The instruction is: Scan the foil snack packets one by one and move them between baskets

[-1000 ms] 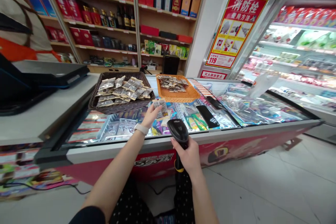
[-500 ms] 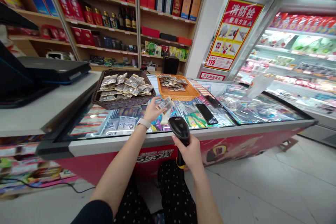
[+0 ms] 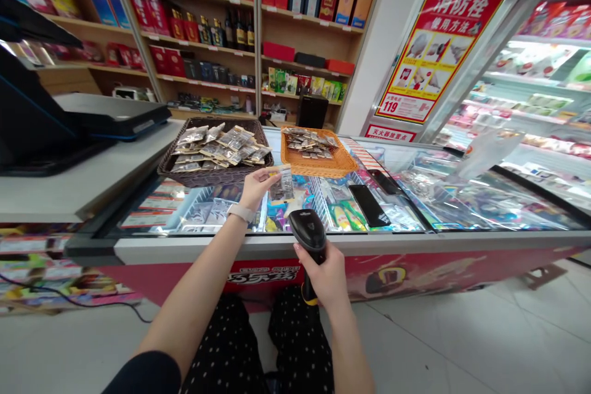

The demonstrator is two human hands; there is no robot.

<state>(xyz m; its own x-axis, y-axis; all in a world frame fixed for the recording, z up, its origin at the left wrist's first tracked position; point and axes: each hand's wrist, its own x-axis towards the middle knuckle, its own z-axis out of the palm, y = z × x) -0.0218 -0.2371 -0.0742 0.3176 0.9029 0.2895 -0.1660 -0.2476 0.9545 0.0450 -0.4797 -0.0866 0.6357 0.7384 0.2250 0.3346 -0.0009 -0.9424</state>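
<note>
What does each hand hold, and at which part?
The left hand pinches a small packet by its left edge. The right hand grips a scanner by its handle.

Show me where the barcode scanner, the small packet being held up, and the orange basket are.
barcode scanner (image 3: 308, 229): head view, on its black head, above the right hand's grip.
small packet (image 3: 282, 184): head view, middle of the clear pouch pinched by the left hand.
orange basket (image 3: 318, 167): head view, on its woven front rim.

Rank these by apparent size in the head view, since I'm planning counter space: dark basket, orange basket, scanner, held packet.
1. dark basket
2. orange basket, though it sits farther back
3. scanner, closest to the camera, so unsure
4. packet in the left hand
</note>
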